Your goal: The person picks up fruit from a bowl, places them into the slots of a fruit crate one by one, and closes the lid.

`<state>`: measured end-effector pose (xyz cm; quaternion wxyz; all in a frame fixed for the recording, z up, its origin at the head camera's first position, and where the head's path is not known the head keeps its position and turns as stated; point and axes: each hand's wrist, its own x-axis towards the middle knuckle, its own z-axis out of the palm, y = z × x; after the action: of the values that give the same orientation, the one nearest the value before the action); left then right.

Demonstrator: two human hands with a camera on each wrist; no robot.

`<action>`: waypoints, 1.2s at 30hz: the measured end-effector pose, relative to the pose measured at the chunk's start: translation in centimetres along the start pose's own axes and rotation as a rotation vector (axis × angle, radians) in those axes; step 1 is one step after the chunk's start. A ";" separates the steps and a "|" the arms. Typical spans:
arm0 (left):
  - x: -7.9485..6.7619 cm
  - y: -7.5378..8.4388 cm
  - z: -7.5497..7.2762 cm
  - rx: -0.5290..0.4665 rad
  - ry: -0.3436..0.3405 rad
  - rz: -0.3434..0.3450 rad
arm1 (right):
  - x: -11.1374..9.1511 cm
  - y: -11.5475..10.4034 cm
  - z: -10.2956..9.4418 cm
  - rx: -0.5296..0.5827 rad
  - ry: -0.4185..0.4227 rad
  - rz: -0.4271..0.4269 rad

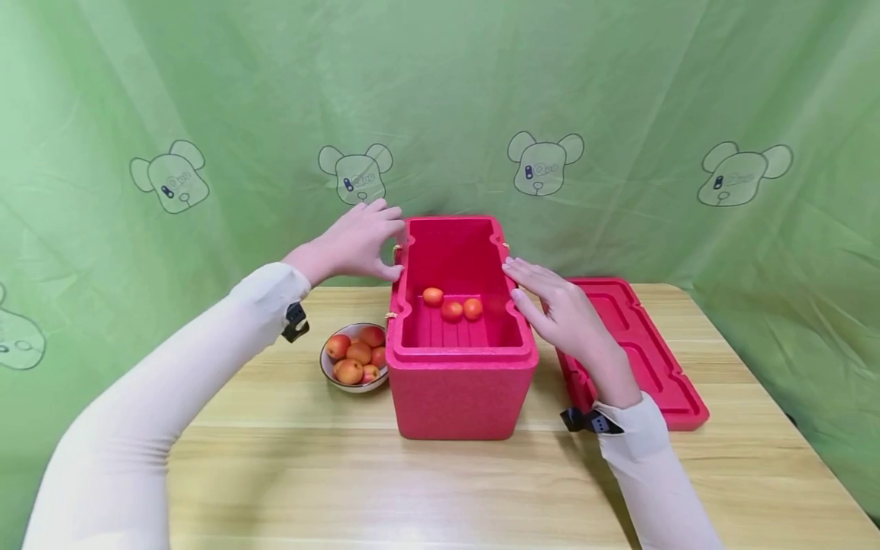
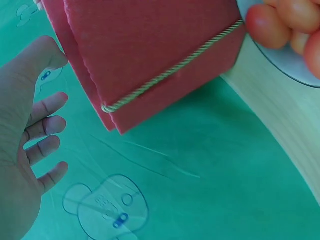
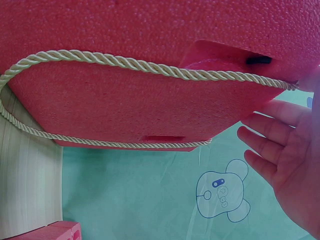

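Note:
A red foam box [image 1: 457,397] stands without its lid on the table, with three small orange-red fruits [image 1: 451,312] on its floor. At its left rim is my left hand [image 1: 360,238], fingers extended and thumb at the edge. My right hand [image 1: 567,309] lies against the right rim with straight fingers. Twisted gold cord [image 3: 120,61] runs along the box's right side in the right wrist view. More cord [image 2: 175,70] crosses the left side in the left wrist view. Neither hand grips the cord.
Left of the box, close to its wall, a white bowl [image 1: 357,388] holds several orange-red fruits [image 1: 349,372]. The red lid [image 1: 660,370] lies flat to the right, partly behind my right forearm. A green curtain [image 1: 440,92] hangs behind the wooden table [image 1: 309,473].

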<state>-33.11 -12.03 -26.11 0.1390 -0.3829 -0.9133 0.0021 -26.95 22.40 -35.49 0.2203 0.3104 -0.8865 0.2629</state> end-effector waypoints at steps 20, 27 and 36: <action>-5.7 -1.7 3.7 -0.043 -0.019 0.011 | -0.1 0.0 0.0 0.021 -0.007 0.021; -7.9 -2.1 5.8 -0.067 -0.100 -0.005 | -0.1 0.1 0.1 0.020 -0.015 0.024; -10.4 -2.7 7.2 -0.117 -0.199 -0.066 | -0.1 0.0 0.1 0.017 -0.013 0.026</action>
<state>-29.91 -20.50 -35.37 0.0251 -0.3579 -0.9332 -0.0179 -26.92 22.38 -35.55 0.2084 0.3027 -0.8896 0.2712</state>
